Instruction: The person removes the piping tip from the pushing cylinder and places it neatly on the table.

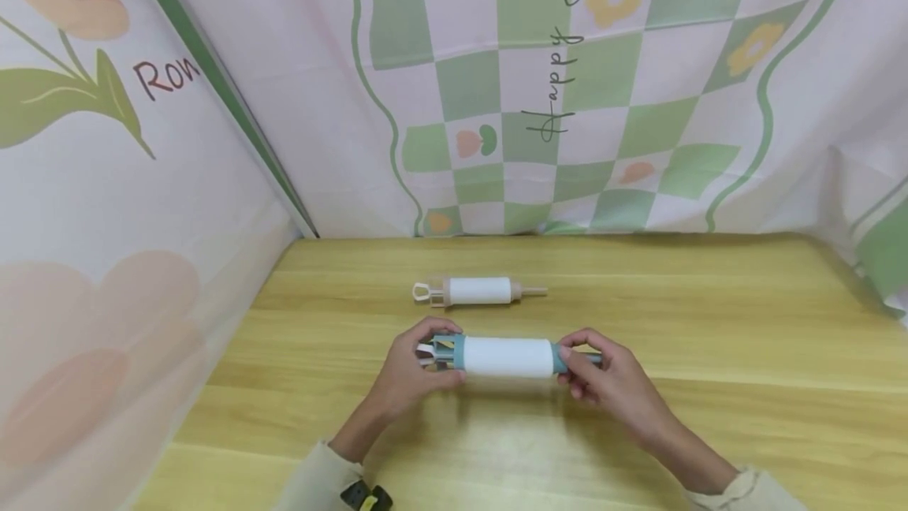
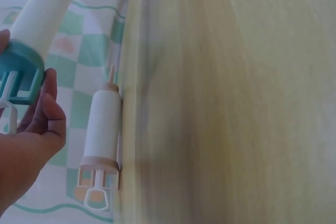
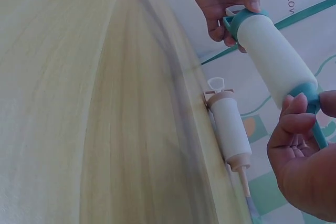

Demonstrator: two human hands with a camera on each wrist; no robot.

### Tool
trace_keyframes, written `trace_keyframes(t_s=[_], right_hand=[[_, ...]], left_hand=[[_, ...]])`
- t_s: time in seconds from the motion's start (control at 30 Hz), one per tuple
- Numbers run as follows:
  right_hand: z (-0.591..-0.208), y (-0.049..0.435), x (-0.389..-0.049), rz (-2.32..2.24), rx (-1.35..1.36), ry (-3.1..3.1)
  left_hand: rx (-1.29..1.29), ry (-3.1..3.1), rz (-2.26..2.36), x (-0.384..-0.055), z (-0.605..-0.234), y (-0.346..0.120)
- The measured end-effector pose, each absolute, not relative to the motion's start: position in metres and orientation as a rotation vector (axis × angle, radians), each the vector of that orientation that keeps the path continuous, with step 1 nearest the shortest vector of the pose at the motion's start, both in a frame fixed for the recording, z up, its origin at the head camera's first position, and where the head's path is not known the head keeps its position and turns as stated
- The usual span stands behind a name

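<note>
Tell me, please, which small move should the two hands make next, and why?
Probably lower the teal-ended white tube gently to the table: the left hand and right hand hold it by opposite ends, raised above the wood, and the smaller-looking beige-ended white tube already lies there, beyond it.

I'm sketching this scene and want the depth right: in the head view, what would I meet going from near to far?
Black-and-yellow wrist strap → teal-ended white cylinder → smaller beige-ended white cylinder → green-checked cloth.
</note>
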State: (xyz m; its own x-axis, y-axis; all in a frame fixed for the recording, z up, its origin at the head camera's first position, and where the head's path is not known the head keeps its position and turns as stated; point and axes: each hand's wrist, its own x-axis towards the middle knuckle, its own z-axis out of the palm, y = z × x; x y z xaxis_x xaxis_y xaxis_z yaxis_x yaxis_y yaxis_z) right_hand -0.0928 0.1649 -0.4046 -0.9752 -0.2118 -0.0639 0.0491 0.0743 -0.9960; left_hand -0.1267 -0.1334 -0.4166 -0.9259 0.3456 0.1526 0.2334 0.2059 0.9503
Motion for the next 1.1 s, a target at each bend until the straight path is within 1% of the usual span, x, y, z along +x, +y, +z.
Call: trace_keyframes(t_s=[0.2,0.37,0.47,0.7,0.97,1.1], right_hand=[[-0.409,0.164,-0.091,-2.033,-0.208,2.165],[-0.410,0.163,-0.091,-1.992,-0.359,2.309],[-0.409,0.163,-0.091,-1.954,-0.420,2.376],[-0.407,0.164,-0.091,-1.889,-0.415,2.402],[-0.401,0.165,-0.094,-1.758,-0.275,2.534],[-0.401,0.165,-0.095,-1.772,-0.260,2.524]], left_hand=[[0.556,2.383,1.819,-0.127,-0.418,-0.132],[0.479,2.380,1.843,-0.128,-0.419,-0.132],[0.480,2.387,1.841,-0.129,-0.419,-0.134],[0.508,2.395,1.842,-0.127,-0.416,-0.136],[0.530,2.403,1.836,-0.127,-0.416,-0.137],[0.538,2.404,1.831,-0.127,-0.416,-0.136]])
